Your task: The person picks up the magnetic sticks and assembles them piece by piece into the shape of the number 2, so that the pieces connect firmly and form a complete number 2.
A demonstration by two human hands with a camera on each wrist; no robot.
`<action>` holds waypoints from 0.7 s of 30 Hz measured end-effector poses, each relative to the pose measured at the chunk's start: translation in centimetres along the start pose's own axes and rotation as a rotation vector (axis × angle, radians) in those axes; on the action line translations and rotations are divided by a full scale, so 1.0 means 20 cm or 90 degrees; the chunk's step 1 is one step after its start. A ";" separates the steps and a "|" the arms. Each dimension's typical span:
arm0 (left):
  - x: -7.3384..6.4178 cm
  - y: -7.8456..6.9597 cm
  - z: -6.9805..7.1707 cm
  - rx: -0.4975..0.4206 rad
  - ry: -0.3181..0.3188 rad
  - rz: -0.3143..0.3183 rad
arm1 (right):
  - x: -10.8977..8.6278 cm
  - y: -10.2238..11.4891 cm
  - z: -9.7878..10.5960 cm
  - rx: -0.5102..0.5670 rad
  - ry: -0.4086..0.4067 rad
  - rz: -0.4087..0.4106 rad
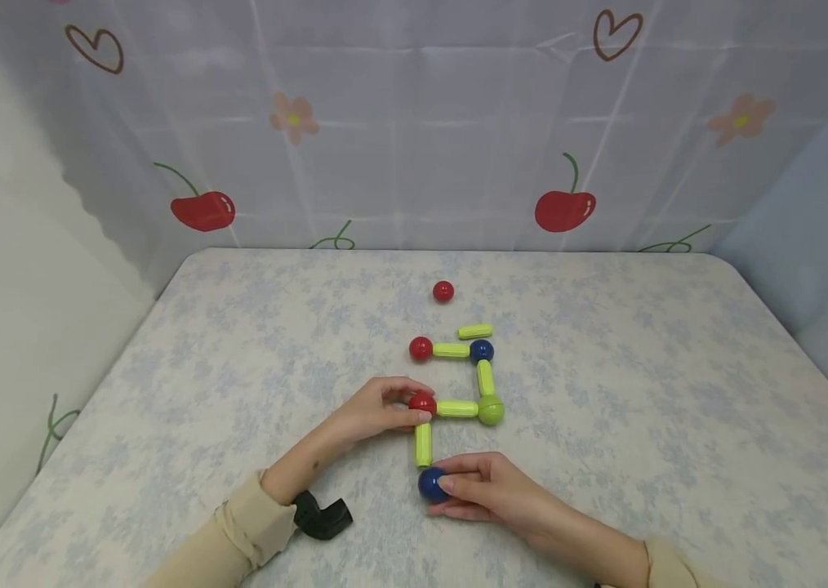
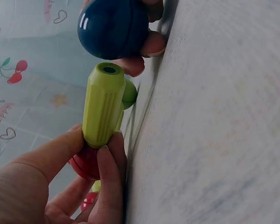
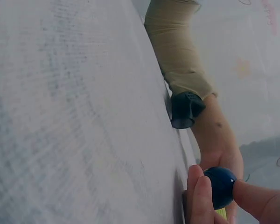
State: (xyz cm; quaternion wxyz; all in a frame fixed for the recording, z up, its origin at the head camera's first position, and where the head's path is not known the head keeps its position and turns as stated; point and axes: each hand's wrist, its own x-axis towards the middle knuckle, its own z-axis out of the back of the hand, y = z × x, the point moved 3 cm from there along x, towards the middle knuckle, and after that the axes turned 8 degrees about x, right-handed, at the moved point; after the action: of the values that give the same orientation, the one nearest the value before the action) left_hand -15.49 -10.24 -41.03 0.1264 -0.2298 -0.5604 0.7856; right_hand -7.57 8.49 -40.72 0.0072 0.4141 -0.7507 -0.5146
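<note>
Blue ball point(image 1: 432, 485) sits at table point(image 1: 642, 392) near side, in front of you: your right hand point(image 1: 491, 490) pinches it, thumb against fingers, opened only ball-wide. Your left hand point(image 1: 377, 408) has thumb and fingers curled round red ball point(image 1: 422, 403). Near rod point(image 1: 424, 445) touches red ball and points toward you; left wrist view shows a slim gap between its holed end and your blue ball. From red ball: middle rod point(image 1: 456, 408) right to green ball point(image 1: 491, 411), side rod point(image 1: 485, 378) away to far blue ball point(image 1: 482, 352), top rod point(image 1: 451, 350) left to end red ball point(image 1: 420, 349). Loose rod point(image 1: 475, 331) lies just beyond far blue ball; loose red ball point(image 1: 443, 291) farther off. Black tube point(image 1: 323, 521) beside your left sleeve point(image 1: 255, 523).
</note>
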 end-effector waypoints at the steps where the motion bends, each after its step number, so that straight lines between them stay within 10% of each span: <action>1: 0.00 0.00 0.00 -0.003 0.002 0.000 | 0.01 0.00 -0.01 -0.001 -0.001 0.002; 13: -0.01 -0.01 0.00 -0.009 0.000 -0.005 | 0.04 -0.01 -0.06 0.013 -0.044 0.006; 21: -0.13 -0.08 0.06 0.213 -0.046 -0.112 | 0.04 -0.01 -0.06 0.017 -0.051 0.008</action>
State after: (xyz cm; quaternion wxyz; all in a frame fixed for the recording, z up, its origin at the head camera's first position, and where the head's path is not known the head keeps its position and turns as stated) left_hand -14.00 -11.78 -38.59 0.2109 -0.1277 -0.4441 0.8614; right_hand -7.44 7.16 -40.65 -0.0251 0.3888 -0.7599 -0.5203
